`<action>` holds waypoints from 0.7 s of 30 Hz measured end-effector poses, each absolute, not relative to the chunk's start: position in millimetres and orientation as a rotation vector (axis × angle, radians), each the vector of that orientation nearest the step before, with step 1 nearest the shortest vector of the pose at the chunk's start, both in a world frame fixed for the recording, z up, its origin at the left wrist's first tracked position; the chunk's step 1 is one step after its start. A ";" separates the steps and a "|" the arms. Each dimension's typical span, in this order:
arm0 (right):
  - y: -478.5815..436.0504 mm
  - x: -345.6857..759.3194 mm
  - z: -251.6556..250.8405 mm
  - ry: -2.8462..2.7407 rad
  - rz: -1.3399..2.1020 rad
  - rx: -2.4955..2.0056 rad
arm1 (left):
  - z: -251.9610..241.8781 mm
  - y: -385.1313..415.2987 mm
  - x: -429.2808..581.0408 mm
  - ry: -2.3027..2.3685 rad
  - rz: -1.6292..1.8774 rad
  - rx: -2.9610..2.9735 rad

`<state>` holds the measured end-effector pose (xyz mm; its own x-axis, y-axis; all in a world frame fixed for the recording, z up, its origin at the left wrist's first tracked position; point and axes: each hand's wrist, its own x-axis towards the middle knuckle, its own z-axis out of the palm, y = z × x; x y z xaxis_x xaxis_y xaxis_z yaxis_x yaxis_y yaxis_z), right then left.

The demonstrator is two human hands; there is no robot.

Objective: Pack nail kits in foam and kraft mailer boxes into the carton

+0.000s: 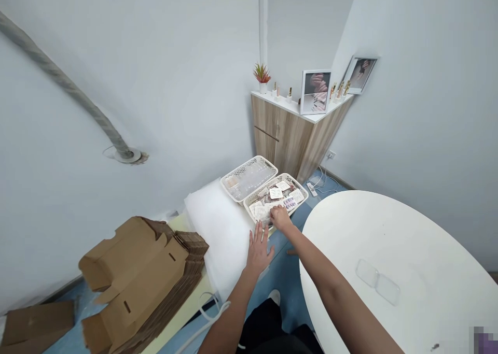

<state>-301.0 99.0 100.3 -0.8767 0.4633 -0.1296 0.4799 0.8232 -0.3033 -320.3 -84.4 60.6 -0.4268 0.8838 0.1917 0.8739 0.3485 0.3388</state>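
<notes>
My right hand (280,218) is over the near edge of a white plastic basket (299,207), its fingers curled down at the packets inside. What those fingers pinch, if anything, is hidden. The basket is full of small packets with white printed cards (276,193); one packet (290,203) shows rows of purple pieces like press-on nails. Just in front of the same basket, my left hand (259,250) is held with its fingers spread and holds nothing. A second white basket (223,182), with clear plastic cases (251,179) in it, stands beside the first at the left.
White sheeting (212,224) lies left of the baskets, by a stack of folded cardboard boxes (155,271). On the round white table (350,224) rests an open clear plastic case (377,281). Behind stands a wooden cabinet (288,141); cables (324,183) lie on the floor.
</notes>
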 end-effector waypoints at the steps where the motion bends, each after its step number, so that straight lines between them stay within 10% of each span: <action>1: 100.3 -299.0 101.6 2.964 -0.552 0.751 | 60.3 -84.4 -321.0 2.557 0.627 1.663; 12: 140.3 -183.5 124.9 3.024 -1.394 1.424 | 78.0 -56.0 -295.5 2.516 0.810 1.628; 21: 151.1 12.4 91.9 2.693 -1.127 2.089 | 45.9 1.0 -196.1 2.022 0.622 1.965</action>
